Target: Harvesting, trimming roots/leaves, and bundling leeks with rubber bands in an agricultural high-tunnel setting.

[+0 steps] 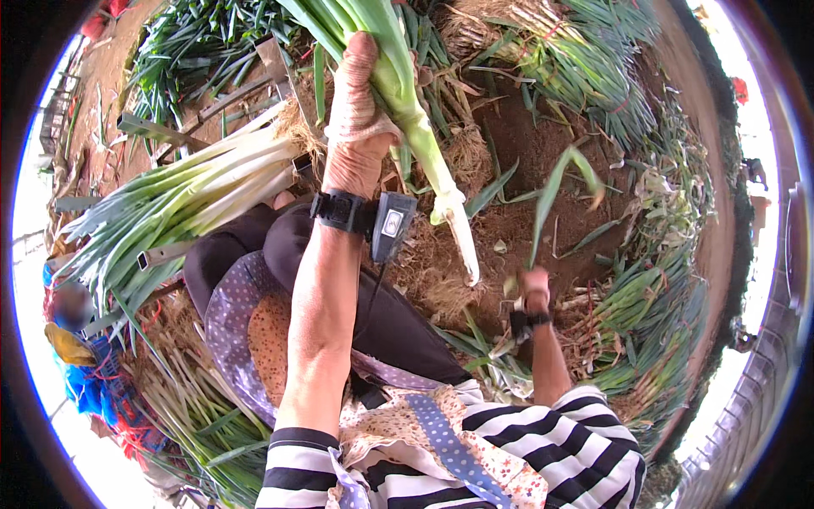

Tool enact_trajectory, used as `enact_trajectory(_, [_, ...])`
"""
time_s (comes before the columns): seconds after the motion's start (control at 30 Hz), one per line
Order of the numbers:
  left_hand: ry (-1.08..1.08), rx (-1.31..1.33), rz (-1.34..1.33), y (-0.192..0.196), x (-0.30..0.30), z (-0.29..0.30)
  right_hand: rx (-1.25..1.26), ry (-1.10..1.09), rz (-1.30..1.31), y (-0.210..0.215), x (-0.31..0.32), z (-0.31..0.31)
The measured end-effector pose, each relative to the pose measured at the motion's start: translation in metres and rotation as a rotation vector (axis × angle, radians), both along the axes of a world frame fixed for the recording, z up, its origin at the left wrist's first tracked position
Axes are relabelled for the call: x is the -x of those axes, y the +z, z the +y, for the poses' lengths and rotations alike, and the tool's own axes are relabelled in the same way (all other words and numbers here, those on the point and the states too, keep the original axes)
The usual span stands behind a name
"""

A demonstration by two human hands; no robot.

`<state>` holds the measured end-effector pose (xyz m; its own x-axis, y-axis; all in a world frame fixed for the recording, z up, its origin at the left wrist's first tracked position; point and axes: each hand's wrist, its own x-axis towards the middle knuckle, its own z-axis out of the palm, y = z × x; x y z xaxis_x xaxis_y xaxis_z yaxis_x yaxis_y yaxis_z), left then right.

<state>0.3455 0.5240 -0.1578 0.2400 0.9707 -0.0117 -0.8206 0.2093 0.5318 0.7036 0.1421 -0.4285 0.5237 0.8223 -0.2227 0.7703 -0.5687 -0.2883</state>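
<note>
My left hand is raised in front of me, wrapped round a thick green onion. Its green leaves run out past the top edge, and its pale root end slants down to the right. Lower right, my right hand is closed at the base of a long, bent green leaf that stands up from the fingers. That hand is apart from the onion and partly blurred. To the left, a large bunch of green onions lies across a metal frame, roots toward my left forearm.
Bundled green onions lie at the far right, with another heap along the right side. Dark green leaves are piled far left. More stalks lie lower left, near blue and red material. Loose leaves and roots litter the brown soil.
</note>
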Motion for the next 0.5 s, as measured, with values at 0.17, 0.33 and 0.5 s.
enact_trajectory(0.17, [-0.064,0.035,-0.083,-0.010,0.013,0.001,0.615,-0.217,0.133,0.062,0.036,-0.028])
enact_trajectory(0.33, [-0.070,-0.039,-0.011,-0.010,-0.001,-0.004,-0.363,-0.069,0.589,0.176,0.108,0.165])
enact_trajectory(0.5, [-0.067,-0.071,0.050,-0.011,-0.011,-0.008,-0.673,0.620,0.839,0.278,0.189,0.288])
